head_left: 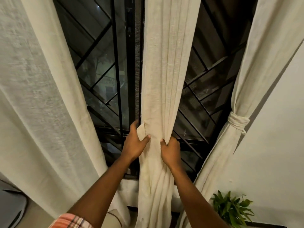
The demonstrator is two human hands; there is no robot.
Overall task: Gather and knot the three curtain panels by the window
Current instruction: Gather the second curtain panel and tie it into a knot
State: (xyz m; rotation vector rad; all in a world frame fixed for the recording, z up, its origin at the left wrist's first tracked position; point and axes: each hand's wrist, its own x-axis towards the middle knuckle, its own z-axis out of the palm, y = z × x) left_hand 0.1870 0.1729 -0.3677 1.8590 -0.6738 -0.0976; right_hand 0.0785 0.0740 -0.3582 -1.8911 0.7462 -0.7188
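Observation:
Three cream curtain panels hang before a dark window. The middle panel (166, 76) is bunched into a narrow column. My left hand (135, 143) grips its left edge, thumb pressing a fold. My right hand (170, 149) grips the right side of the same panel at about the same height. The right panel (256, 66) is gathered and bound by a wrapped knot (236, 122). The left panel (41, 89) hangs loose and wide.
Behind the curtains is a window with a black metal grille (108, 76) of diagonal bars. A green potted plant (230, 209) stands at the lower right near the white wall (279, 145). A dark object sits at the lower left corner.

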